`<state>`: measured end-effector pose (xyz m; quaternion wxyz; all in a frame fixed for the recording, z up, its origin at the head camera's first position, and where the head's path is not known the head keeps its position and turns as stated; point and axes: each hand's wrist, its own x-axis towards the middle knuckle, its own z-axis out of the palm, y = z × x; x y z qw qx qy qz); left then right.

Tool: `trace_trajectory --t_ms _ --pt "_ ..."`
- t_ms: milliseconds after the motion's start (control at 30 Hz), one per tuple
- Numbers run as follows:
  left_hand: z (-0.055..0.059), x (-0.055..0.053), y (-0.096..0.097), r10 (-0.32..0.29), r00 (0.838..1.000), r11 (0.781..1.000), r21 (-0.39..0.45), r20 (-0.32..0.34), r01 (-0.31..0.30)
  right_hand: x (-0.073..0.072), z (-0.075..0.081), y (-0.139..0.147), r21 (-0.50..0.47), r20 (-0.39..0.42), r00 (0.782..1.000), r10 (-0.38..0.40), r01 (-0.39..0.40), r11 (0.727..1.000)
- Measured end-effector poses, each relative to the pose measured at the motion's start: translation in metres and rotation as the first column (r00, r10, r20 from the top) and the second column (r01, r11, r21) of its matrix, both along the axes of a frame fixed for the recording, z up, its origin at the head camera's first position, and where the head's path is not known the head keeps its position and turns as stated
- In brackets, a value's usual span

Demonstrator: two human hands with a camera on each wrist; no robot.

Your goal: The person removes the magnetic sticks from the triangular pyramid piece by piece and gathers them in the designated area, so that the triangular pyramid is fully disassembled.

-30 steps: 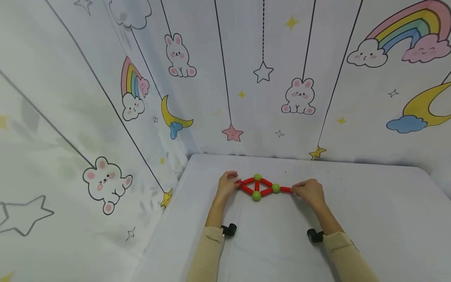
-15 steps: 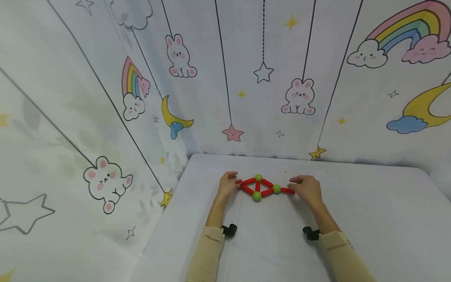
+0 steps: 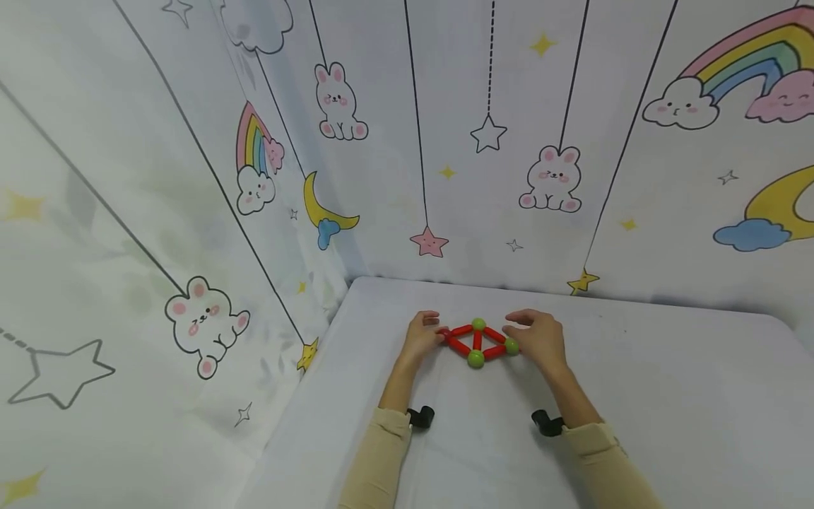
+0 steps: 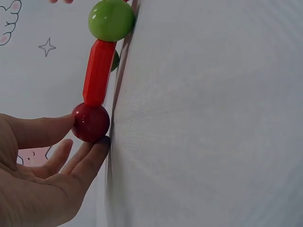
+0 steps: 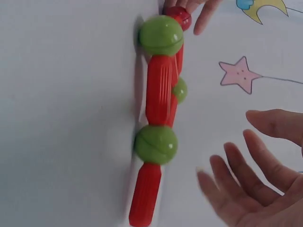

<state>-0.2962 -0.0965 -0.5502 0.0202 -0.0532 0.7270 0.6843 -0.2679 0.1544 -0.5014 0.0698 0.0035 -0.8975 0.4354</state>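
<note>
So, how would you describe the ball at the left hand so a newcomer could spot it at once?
On the white table, toward the far edge, lies a diamond of red rods. At its leftmost corner, the left hand pinches the dark red ball between thumb and fingers. Its colour sets it apart from the green balls at the other three corners.

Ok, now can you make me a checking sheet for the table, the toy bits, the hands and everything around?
Surface: white table, tiny dark specks towards the back.
Toy bits: three green balls and one red ball, joined by red sticks in a diamond; an end stick pokes out opposite the red ball.
Clutter: nothing seen.
Hands: left hand pinches the red ball; right hand holds nothing, beside the end stick.
Cables: nothing seen.
Surroundings: white backdrop with rabbits and stars.
</note>
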Motion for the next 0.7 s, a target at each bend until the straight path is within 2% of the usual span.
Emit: trace_trajectory --t_ms 233,500,700 --pt "-0.002 -0.002 0.001 -0.005 1.000 0.996 -0.087 -0.004 0.005 -0.006 -0.008 -0.024 -0.063 -0.024 0.996 0.086 -0.088 0.994" --pt "-0.001 0.001 0.004 -0.026 0.999 0.997 -0.069 -0.026 0.025 -0.007 -0.017 -0.049 -0.094 -0.045 0.985 0.164 -0.168 0.981" --pt "0.000 0.003 0.008 -0.033 0.999 0.999 -0.029 -0.038 0.032 -0.008 -0.022 -0.067 -0.060 -0.030 0.984 0.175 -0.176 0.983"
